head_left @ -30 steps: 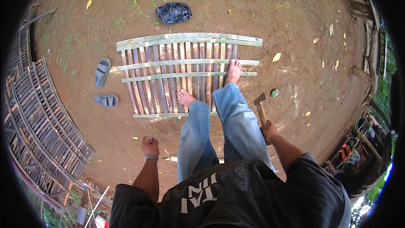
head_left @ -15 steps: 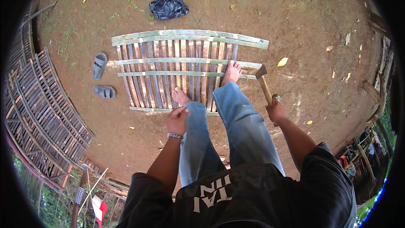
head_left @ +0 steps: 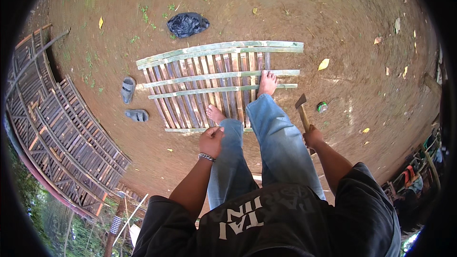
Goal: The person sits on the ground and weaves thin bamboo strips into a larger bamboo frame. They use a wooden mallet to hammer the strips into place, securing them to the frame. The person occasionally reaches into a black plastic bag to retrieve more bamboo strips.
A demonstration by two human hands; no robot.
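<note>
Hatchet [head_left: 302, 111] in the right hand [head_left: 312, 137], fingers wrapped tight round the lower end of the wooden handle, head up and pointing away from the body, just off the right edge of the bamboo panel [head_left: 220, 85]. Left hand [head_left: 212, 141] is curled loosely near the left knee, thumb and fingers drawn together, maybe pinching smth small but can't tell, too tiny to see.

Panel lies flat on bare dirt, vertical slats w/ three or four green crosspieces over them. Person is barefoot, both feet on the slats near the right side.

Handling imo: hatchet is head-heavy, so gripping that far down gives swing but less control; choke up nearer the head for fine cuts. Handle looks plain wood, could get slick w/ sweat. Panel looks light for its size but floppy, split bamboo is stiff along the slat and springy across, edges prob sharp and splintery. Best grabbed by the crosspieces, not single slats.

Other stuff: pair of grey sandals [head_left: 132, 100] on the dirt left of the panel, black plastic bag [head_left: 187, 24] beyond it, small green round thing [head_left: 322, 107] just right of the hatchet head, bigger finished panels [head_left: 57, 128] stacked far left.
</note>
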